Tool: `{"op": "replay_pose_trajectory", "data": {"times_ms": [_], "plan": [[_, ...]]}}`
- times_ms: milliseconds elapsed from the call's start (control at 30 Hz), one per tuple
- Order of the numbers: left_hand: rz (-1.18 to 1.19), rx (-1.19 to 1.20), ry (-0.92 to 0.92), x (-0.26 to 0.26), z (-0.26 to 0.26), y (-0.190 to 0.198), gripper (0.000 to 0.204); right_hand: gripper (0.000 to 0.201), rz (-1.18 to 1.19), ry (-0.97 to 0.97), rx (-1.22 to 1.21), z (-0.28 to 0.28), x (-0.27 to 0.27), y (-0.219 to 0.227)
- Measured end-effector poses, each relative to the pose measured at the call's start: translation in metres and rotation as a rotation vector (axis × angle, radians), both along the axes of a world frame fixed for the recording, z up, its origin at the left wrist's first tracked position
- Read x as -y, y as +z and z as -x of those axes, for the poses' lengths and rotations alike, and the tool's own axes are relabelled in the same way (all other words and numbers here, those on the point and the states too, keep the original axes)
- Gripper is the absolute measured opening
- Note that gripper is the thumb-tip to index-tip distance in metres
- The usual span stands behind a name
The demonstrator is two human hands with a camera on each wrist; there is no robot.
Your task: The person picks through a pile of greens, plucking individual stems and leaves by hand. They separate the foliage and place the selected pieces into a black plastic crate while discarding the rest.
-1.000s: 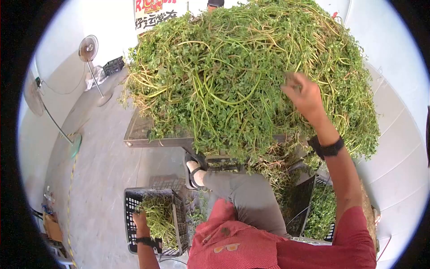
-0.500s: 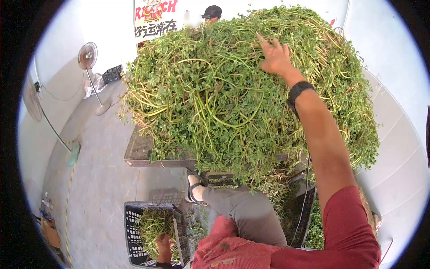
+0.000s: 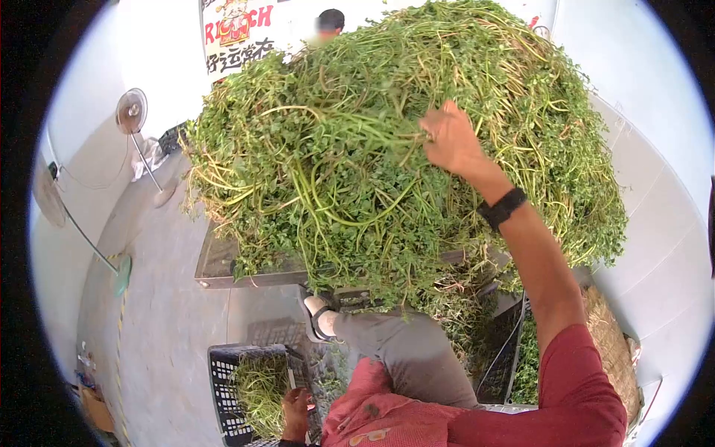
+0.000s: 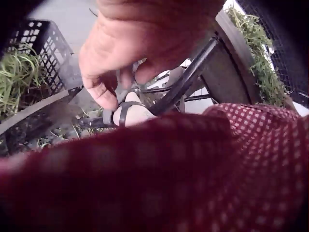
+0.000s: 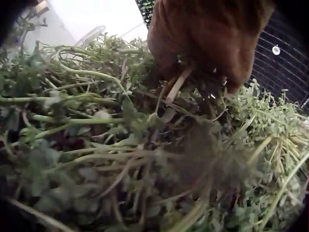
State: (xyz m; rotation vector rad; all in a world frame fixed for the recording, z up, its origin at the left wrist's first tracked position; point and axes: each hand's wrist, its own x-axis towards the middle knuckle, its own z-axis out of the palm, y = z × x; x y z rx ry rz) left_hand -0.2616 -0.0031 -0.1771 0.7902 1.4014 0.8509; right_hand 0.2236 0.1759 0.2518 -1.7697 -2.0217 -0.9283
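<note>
A big heap of green leafy stems covers the table. Over its upper middle, my right hand grips a bunch of stems that trails off to the left. In the right wrist view the fingers of that hand curl round stem ends. Low down, my left hand is at the right rim of a black crate holding cut stems. The left wrist view shows this hand with loosely bent fingers and nothing in them.
The table's edge shows at the front left. A second crate with greens stands at the lower right, beside a woven sack. Two fans stand at the left. Another person's head shows behind the heap. My sandalled foot is under the table.
My right hand has come down a little and closed round stems, which now stretch leftward. My left hand has shifted from inside the crate to its right rim. The view has shifted slightly.
</note>
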Motion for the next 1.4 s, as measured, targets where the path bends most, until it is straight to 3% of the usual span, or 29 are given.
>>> {"op": "replay_pose_trajectory", "data": {"times_ms": [167,267,333,400,467,533,567,600,667,700,733,800,833,933,1000,1067,1100,1267,1333,1367,1400], "plan": [[-0.050,0.009,-0.047,0.004,-0.008,0.001,0.029,0.017,0.011,0.072,-0.095,0.000,0.030,-0.025],[-0.001,0.010,-0.051,0.008,-0.023,0.027,0.028,0.019,-0.026,0.147,-0.132,-0.012,0.036,-0.053],[0.042,-0.038,-0.057,0.013,-0.026,0.034,0.028,0.025,-0.046,0.157,-0.199,-0.003,0.047,-0.056],[-0.017,0.020,-0.107,0.015,-0.028,0.033,0.029,0.035,-0.222,0.332,-0.314,0.002,0.059,-0.051],[-0.033,0.021,-0.130,0.014,-0.035,0.033,0.029,0.044,-0.129,0.290,-0.320,-0.004,0.076,-0.044],[-0.051,0.020,-0.152,0.013,-0.040,0.034,0.030,0.046,-0.204,0.354,-0.446,-0.013,0.086,-0.042],[-0.070,0.016,-0.169,0.011,-0.043,0.034,0.030,0.046,-0.165,0.405,-0.684,-0.018,0.091,-0.044],[-0.089,0.012,-0.187,0.011,-0.046,0.035,0.030,0.046,-0.166,0.403,-0.686,-0.028,0.092,-0.050],[-0.104,-0.017,-0.194,0.011,-0.055,0.048,0.030,0.043,-0.222,0.859,-1.324,-0.052,0.090,-0.067],[-0.121,-0.043,-0.198,0.011,-0.059,0.055,0.030,0.039,-0.141,0.639,-1.435,-0.053,0.105,-0.060],[-0.122,-0.047,-0.204,0.009,-0.062,0.060,0.030,0.039,-0.148,0.635,-1.438,-0.059,0.111,-0.065],[-0.176,-0.085,-0.255,0.007,-0.066,0.068,0.028,0.037,-0.181,0.492,-0.855,-0.068,0.119,-0.077],[-0.176,-0.087,-0.257,0.005,-0.070,0.075,0.028,0.034,-0.197,0.341,-0.696,-0.050,0.130,-0.072],[-0.207,-0.121,-0.315,0.001,-0.078,0.088,0.028,0.032,-0.007,0.229,-0.673,-0.039,0.142,-0.085],[-0.177,-0.117,-0.350,-0.002,-0.083,0.089,0.025,0.029,0.004,0.258,-0.817,-0.039,0.145,-0.091],[-0.167,-0.122,-0.372,-0.004,-0.090,0.097,0.024,0.027,-0.039,0.452,-1.046,-0.044,0.141,-0.102],[-0.192,-0.121,-0.405,-0.004,-0.093,0.100,0.024,0.023,-0.087,0.451,-0.942,-0.046,0.141,-0.105],[-0.307,-0.063,-0.478,-0.013,-0.122,0.141,0.024,0.020,-0.055,0.378,-0.964,-0.030,0.153,-0.107],[-0.453,-0.043,-0.566,-0.017,-0.136,0.159,0.026,0.017,-0.072,0.449,-1.113,-0.016,0.161,-0.104],[-0.445,0.009,-0.545,-0.018,-0.145,0.168,0.024,0.015,0.005,0.701,-1.591,-0.013,0.160,-0.111],[-0.436,0.007,-0.546,-0.019,-0.152,0.177,0.024,0.015,0.009,0.696,-1.598,-0.006,0.166,-0.108]]}}
